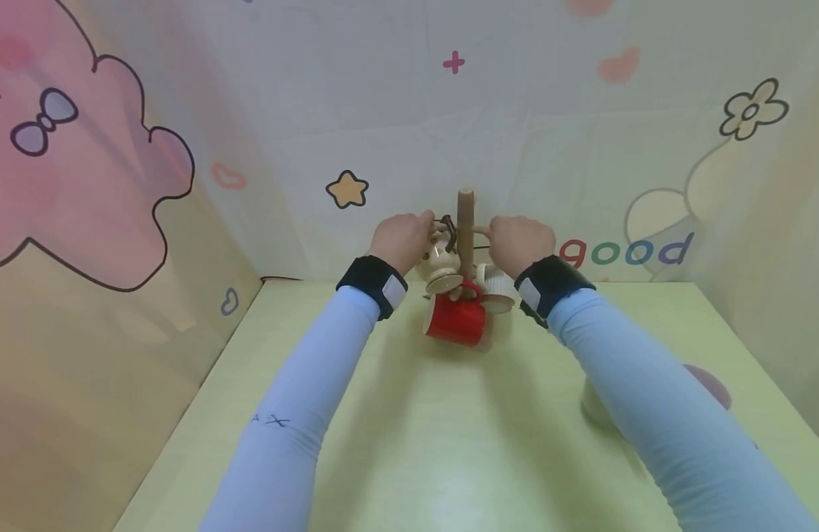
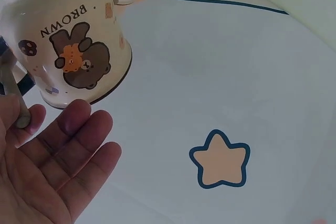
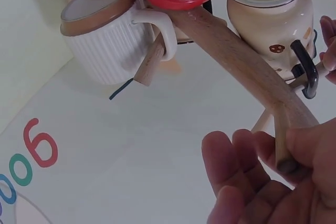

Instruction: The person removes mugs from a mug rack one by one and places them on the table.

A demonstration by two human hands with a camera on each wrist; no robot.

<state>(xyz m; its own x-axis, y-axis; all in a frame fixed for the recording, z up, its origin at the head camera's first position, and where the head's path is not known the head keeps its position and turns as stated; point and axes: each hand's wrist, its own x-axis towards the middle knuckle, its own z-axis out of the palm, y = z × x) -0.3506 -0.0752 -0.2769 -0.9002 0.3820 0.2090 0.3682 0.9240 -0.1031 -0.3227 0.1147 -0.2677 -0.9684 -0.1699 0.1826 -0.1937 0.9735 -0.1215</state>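
Observation:
A wooden mug tree point(image 1: 465, 229) stands upright against the back wall. My left hand point(image 1: 402, 240) pinches its upper left peg point(image 2: 21, 106) between thumb and finger, the other fingers extended in the left wrist view. On that peg, a cream mug point(image 1: 441, 258) with a bear print hangs by its dark handle point(image 3: 307, 69). My right hand point(image 1: 522, 244) pinches an upper right peg point(image 3: 283, 145), which holds no mug. Below hang a white ribbed mug point(image 1: 497, 284) and a red mug point(image 1: 457, 319), each with its handle over a peg. Another printed mug is mostly hidden behind the post.
A rounded object with a lilac top point(image 1: 711, 386) stands on the pale table point(image 1: 442, 443) at the right, partly hidden by my right forearm. A printed cloth wall point(image 1: 515, 148) rises close behind the mug tree. A side wall point(image 1: 103, 355) borders the table on the left.

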